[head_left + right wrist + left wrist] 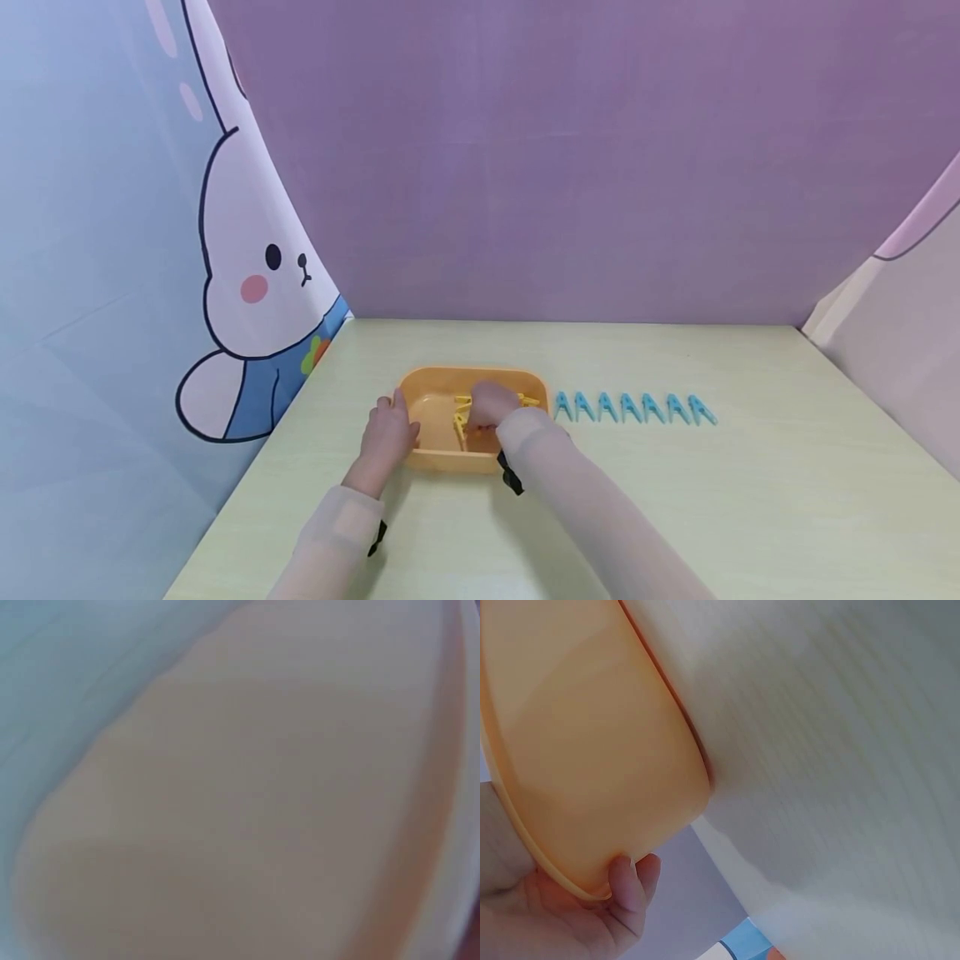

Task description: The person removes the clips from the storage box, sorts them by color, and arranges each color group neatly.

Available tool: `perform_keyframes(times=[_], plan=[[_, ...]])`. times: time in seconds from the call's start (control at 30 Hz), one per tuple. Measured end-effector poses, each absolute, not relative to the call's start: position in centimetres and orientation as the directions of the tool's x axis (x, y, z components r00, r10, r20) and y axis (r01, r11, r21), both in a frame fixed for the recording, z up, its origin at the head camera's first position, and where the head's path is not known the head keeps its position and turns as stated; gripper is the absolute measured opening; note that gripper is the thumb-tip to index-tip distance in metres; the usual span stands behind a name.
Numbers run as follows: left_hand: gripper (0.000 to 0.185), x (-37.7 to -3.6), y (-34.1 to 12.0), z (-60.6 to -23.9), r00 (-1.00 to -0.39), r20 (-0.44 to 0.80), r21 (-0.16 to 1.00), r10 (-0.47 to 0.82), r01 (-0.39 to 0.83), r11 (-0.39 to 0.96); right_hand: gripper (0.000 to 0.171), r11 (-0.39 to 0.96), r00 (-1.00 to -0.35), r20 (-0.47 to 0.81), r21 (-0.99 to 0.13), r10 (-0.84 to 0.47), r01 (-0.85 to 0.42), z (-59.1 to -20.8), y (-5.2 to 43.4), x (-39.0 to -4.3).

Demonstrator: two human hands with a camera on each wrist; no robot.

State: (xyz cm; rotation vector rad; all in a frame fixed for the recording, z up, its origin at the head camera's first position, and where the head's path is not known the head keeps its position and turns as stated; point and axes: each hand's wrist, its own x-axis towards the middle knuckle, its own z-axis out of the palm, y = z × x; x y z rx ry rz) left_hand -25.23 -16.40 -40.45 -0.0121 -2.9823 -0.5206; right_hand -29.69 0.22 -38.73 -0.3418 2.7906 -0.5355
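An orange plastic basin (457, 461) rests on the table with several yellow clothespins (461, 423) inside. My left hand (387, 435) grips the basin's left end; in the left wrist view the fingers (628, 889) curl round its rim. The right hand (492, 405) reaches down into the basin among the yellow clothespins. Its fingertips are hidden, so whether it pinches one cannot be seen. The right wrist view is blurred and filled by the basin's outer wall (247, 780), with no hand showing.
Several light blue clothespins (630, 407) lie in a row on the table (750, 500), just right of the basin. A purple backdrop (562, 167) stands behind the table, and a panel with a cartoon rabbit (255, 275) stands on the left.
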Motion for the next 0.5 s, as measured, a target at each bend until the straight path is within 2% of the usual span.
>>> perform_keyframes(times=[0.3,0.5], plan=[[0.065,-25.3,-16.4,-40.6,-0.995,0.101,0.331,-0.012,0.022,0.943,0.029,0.896,-0.927,-0.240,-0.409,-0.287,-0.172,-37.8,0.9,-29.8],[0.064,-25.3,-16.4,-40.5,-0.994,0.106,0.338,-0.014,0.023,0.941,0.034,0.830,-0.917,-0.216,-0.529,-0.334,-0.177,-37.0,1.6,-29.5]])
